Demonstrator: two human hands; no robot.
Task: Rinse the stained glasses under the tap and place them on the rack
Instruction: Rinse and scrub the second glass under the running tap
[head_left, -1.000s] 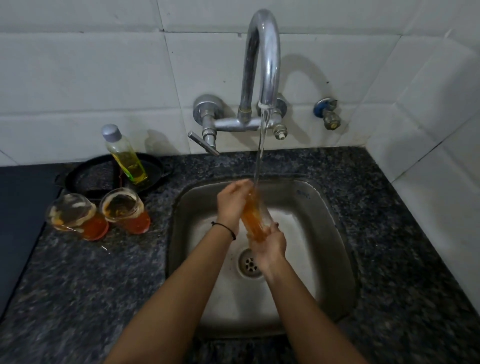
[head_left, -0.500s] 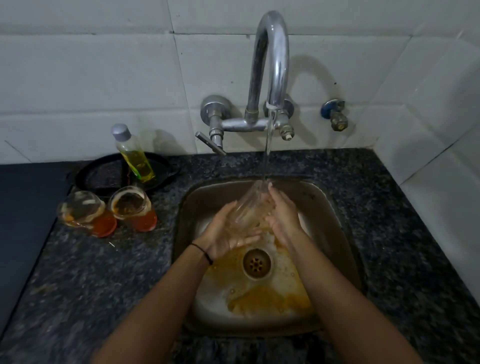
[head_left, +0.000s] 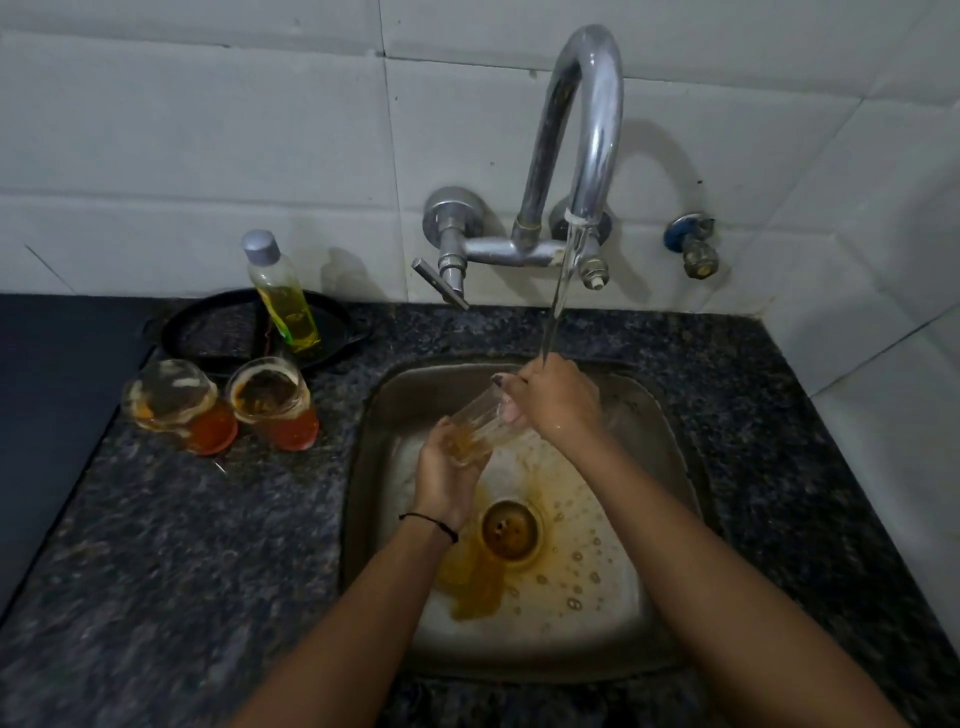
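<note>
I hold a clear glass (head_left: 480, 423) tilted on its side over the steel sink (head_left: 670, 441), a little orange liquid left in its lower end. My left hand (head_left: 444, 475) cups its base from below. My right hand (head_left: 558, 402) grips its upper end, with fingers at the rim. Water runs from the chrome tap (head_left: 589, 130) onto my right hand. Two more stained glasses (head_left: 179, 408) (head_left: 272, 402) with orange residue stand on the counter to the left of the sink. Orange water pools around the drain (head_left: 509, 527). No rack is in view.
A bottle of yellow liquid (head_left: 283, 296) stands on a black pan (head_left: 218, 327) behind the two glasses. The counter is dark speckled granite (head_left: 182, 571). A dark panel (head_left: 52, 389) lies at the far left. White tiled walls close the back and right, with a small valve (head_left: 693, 249).
The glass was full of orange liquid a second ago; it has been emptied into the sink, which is now stained orange. My right hand has shifted to the glass's upper end.
</note>
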